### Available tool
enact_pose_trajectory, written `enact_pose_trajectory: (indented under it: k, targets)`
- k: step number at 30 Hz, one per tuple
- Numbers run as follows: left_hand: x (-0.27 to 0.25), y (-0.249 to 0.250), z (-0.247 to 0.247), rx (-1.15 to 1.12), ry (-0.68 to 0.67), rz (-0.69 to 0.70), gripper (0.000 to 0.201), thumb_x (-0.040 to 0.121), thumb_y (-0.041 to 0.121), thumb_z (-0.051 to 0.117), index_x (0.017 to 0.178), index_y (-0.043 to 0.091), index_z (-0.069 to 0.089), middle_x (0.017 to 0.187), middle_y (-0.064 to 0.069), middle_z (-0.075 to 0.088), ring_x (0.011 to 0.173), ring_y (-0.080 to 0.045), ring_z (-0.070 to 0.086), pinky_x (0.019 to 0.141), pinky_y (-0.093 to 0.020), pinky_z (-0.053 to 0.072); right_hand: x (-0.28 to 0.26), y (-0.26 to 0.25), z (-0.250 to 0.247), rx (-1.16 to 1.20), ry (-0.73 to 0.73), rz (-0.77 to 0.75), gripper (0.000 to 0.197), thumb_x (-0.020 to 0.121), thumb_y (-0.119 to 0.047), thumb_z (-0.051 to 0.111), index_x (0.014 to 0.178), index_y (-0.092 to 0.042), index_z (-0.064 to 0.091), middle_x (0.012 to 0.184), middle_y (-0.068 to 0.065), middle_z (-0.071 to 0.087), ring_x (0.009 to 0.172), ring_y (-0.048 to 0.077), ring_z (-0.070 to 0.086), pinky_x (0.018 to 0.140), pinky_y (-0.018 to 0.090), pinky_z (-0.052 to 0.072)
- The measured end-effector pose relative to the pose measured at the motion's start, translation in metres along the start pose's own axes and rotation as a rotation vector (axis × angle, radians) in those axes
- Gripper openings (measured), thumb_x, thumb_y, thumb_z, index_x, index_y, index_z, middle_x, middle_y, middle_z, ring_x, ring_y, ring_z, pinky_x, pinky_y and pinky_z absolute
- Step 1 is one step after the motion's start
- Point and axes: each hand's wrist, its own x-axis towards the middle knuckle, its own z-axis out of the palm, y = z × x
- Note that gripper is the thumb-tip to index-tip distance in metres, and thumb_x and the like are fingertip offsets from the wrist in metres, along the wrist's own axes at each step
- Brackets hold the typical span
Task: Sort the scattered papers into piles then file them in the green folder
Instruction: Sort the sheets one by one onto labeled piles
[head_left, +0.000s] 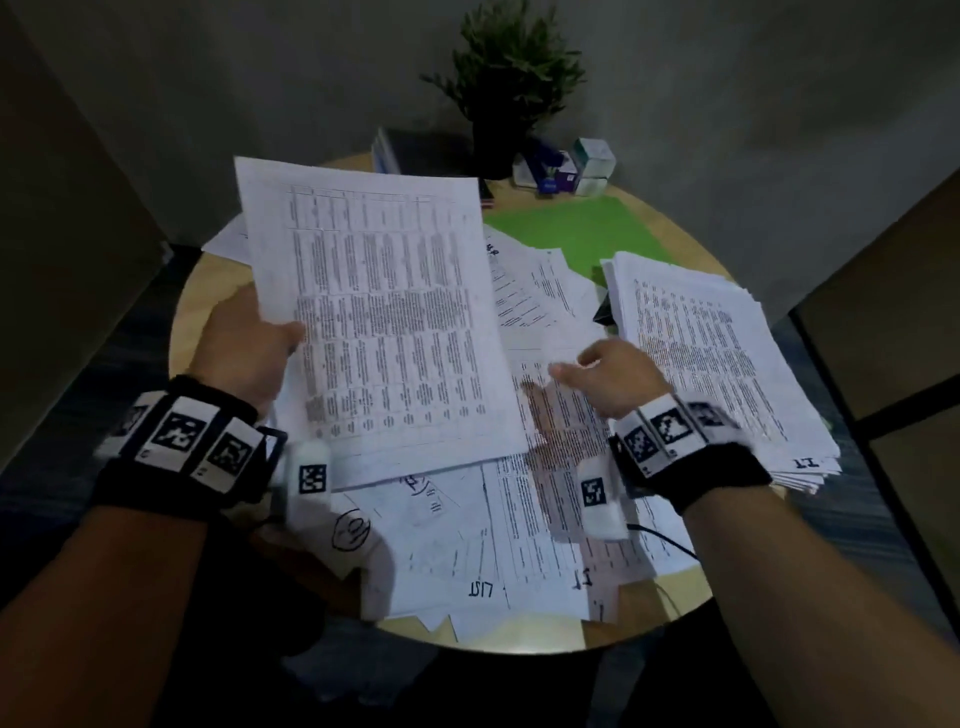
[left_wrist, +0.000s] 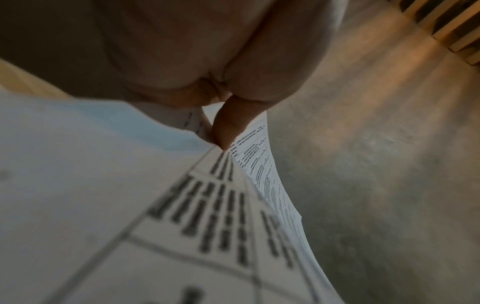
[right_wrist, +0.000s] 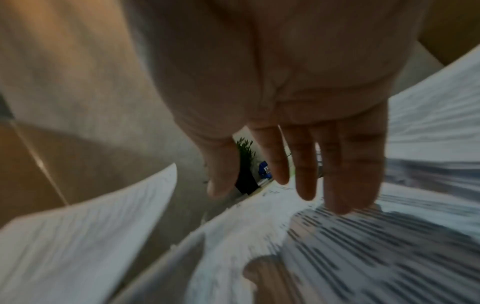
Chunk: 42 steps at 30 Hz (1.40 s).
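The left hand (head_left: 244, 343) pinches a printed sheet (head_left: 384, 317) by its left edge, thumb on top, and holds it tilted above the scattered papers (head_left: 467, 545) on the round worktop (head_left: 192, 291). The left wrist view shows more than one page in that pinch (how many, I cannot tell). The right hand (head_left: 613, 374) hovers just over the loose papers, fingers spread and relaxed, holding nothing. A thick pile (head_left: 727, 364) lies at the right. The green folder (head_left: 576, 228) lies flat behind, partly under papers, near a potted plant (head_left: 511, 78).
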Motion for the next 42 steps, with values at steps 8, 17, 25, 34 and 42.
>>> enact_pose_trajectory:
  k: [8, 17, 25, 34, 42]
  targets:
    - [-0.019, 0.013, -0.004, 0.066, -0.099, -0.027, 0.045, 0.091, -0.003, 0.054, 0.133, 0.013, 0.059, 0.115, -0.008, 0.066, 0.096, -0.029, 0.064, 0.097, -0.045, 0.045, -0.008, -0.013, 0.057, -0.308, 0.035, 0.076, 0.055, 0.087, -0.043, 0.061, 0.129, -0.009, 0.049, 0.134, 0.015, 0.042, 0.127, 0.034, 0.036, 0.099, 0.044, 0.04]
    - [-0.005, 0.002, -0.003, 0.0, -0.149, -0.027, 0.047, 0.09, -0.005, 0.056, 0.133, 0.014, 0.058, 0.122, -0.005, 0.066, 0.109, -0.025, 0.063, 0.105, -0.046, 0.044, 0.001, -0.006, 0.057, -0.375, -0.016, 0.122, 0.046, 0.086, -0.044, 0.058, 0.12, -0.013, 0.053, 0.125, 0.014, 0.044, 0.128, 0.04, 0.036, 0.095, 0.05, 0.037]
    - [-0.003, -0.006, 0.002, 0.011, -0.174, -0.039, 0.045, 0.092, -0.007, 0.053, 0.135, 0.007, 0.054, 0.125, -0.006, 0.062, 0.102, -0.02, 0.058, 0.086, -0.024, 0.046, 0.004, -0.005, 0.054, -0.183, 0.096, 0.246, 0.09, 0.072, -0.053, 0.076, 0.137, -0.007, 0.035, 0.143, 0.016, 0.037, 0.135, 0.034, 0.031, 0.103, 0.047, 0.04]
    - [-0.004, -0.008, 0.014, -0.056, -0.277, -0.085, 0.044, 0.094, -0.005, 0.052, 0.136, 0.011, 0.052, 0.125, -0.006, 0.062, 0.105, -0.019, 0.057, 0.109, -0.044, 0.037, 0.007, 0.001, 0.022, 0.487, 0.097, -0.107, 0.018, 0.094, -0.015, 0.057, 0.112, -0.015, 0.059, 0.112, 0.007, 0.066, 0.101, 0.028, 0.062, 0.092, 0.039, 0.049]
    - [-0.011, -0.001, 0.031, -0.196, -0.299, -0.067, 0.038, 0.095, -0.003, 0.052, 0.128, 0.017, 0.054, 0.12, -0.003, 0.062, 0.1, -0.018, 0.061, 0.085, -0.028, 0.049, -0.004, -0.03, 0.008, 0.942, 0.002, -0.093, 0.043, 0.097, -0.049, 0.044, 0.125, -0.021, 0.061, 0.128, 0.019, 0.06, 0.117, 0.04, 0.057, 0.102, 0.055, 0.043]
